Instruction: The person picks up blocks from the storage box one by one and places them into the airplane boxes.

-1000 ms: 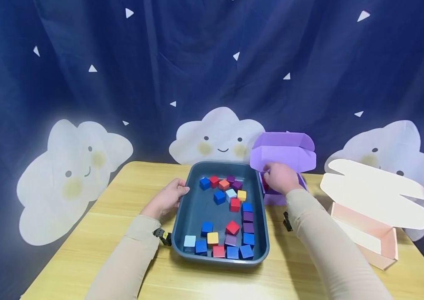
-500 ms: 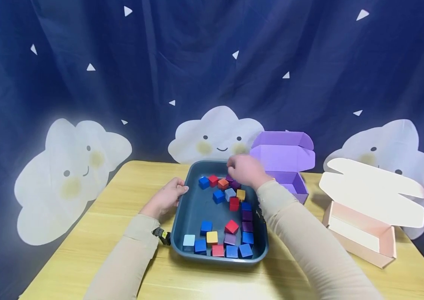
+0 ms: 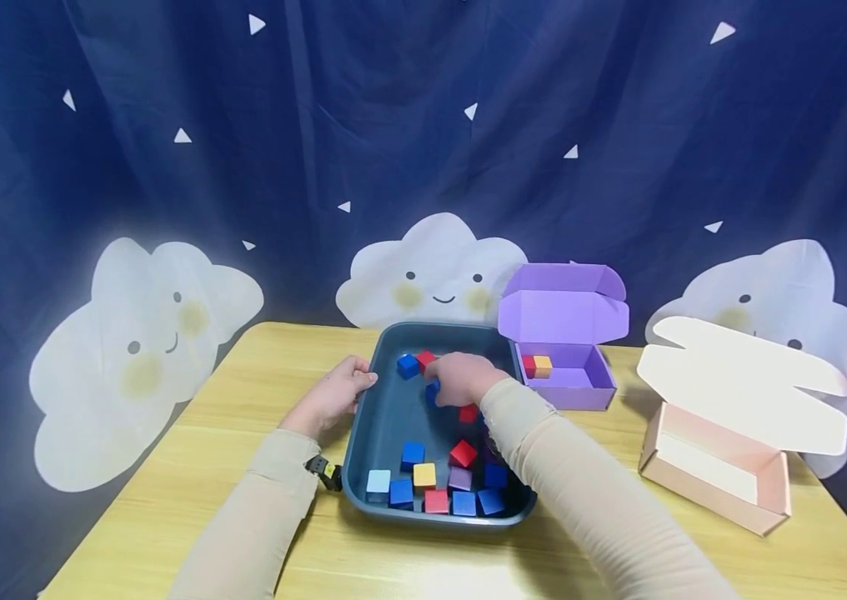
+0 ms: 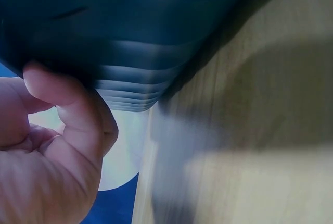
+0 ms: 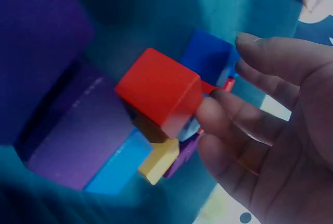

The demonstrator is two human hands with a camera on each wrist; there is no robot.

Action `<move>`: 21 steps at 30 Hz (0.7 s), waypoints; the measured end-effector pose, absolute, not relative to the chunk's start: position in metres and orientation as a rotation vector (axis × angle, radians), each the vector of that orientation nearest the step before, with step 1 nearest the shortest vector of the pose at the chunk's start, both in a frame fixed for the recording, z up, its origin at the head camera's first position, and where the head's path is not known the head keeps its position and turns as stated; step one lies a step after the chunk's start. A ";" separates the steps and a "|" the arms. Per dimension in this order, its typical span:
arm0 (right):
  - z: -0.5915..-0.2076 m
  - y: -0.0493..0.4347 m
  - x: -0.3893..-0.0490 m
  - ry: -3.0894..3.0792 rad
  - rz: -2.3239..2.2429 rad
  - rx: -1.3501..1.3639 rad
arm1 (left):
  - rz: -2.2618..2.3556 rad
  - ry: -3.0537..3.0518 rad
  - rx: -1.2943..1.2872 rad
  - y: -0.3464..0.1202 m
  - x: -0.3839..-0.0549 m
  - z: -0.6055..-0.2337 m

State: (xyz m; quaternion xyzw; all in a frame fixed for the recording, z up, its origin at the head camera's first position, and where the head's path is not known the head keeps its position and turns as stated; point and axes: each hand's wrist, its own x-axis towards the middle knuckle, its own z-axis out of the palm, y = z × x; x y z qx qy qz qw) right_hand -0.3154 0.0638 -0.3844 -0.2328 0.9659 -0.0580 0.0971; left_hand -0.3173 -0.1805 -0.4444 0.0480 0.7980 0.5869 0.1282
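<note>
A dark blue-grey tray holds several coloured cubes. My left hand grips its left rim, thumb on top; the left wrist view shows curled fingers against the tray's outer wall. Inside the tray's upper part is my right hand, fingers pointing down beside a blue cube and hiding some cubes behind it. From the right wrist, its thumb and fingers are spread apart with nothing between them. Close to the fingertips are a red cube and a blue cube.
An open purple box stands right of the tray, with a red cube and a yellow-orange cube in its left end. Farther right is an open pale pink box. A dark blue curtain hangs behind the wooden table.
My right hand has left the purple box and moved left, over the tray's rim and down among the cubes. The two cubes in the box now show. The left hand stays on the rim.
</note>
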 end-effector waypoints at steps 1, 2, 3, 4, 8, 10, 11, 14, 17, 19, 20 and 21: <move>-0.386 0.063 -0.315 2.865 -0.171 -0.696 | 1.705 2.322 0.137 -0.180 -0.317 -0.445; -0.388 0.063 -0.315 2.867 -0.168 -0.697 | 1.704 2.324 0.136 -0.180 -0.317 -0.445; -0.389 0.063 -0.315 2.870 -0.169 -0.701 | 1.703 2.323 0.134 -0.180 -0.317 -0.445; -0.391 0.063 -0.315 2.871 -0.168 -0.702 | 1.705 2.320 0.134 -0.180 -0.318 -0.445; -0.397 0.062 -0.316 2.882 -0.159 -0.717 | 1.693 2.327 0.133 -0.180 -0.318 -0.446; -0.400 0.063 -0.317 2.890 -0.153 -0.724 | 1.691 2.330 0.130 -0.180 -0.318 -0.446; -0.400 0.064 -0.317 2.893 -0.151 -0.730 | 1.689 2.332 0.129 -0.181 -0.318 -0.446; -0.398 0.066 -0.319 2.890 -0.173 -0.748 | 1.698 2.327 0.127 -0.181 -0.319 -0.446; -0.390 0.069 -0.320 2.873 -0.235 -0.789 | 1.699 2.323 0.131 -0.181 -0.319 -0.445; -0.382 0.073 -0.322 2.859 -0.292 -0.807 | 1.704 2.320 0.138 -0.181 -0.319 -0.444; -0.378 0.075 -0.323 2.861 -0.308 -0.817 | 1.703 2.321 0.141 -0.181 -0.318 -0.444; -0.374 0.077 -0.325 2.865 -0.322 -0.817 | 1.698 2.327 0.145 -0.182 -0.318 -0.445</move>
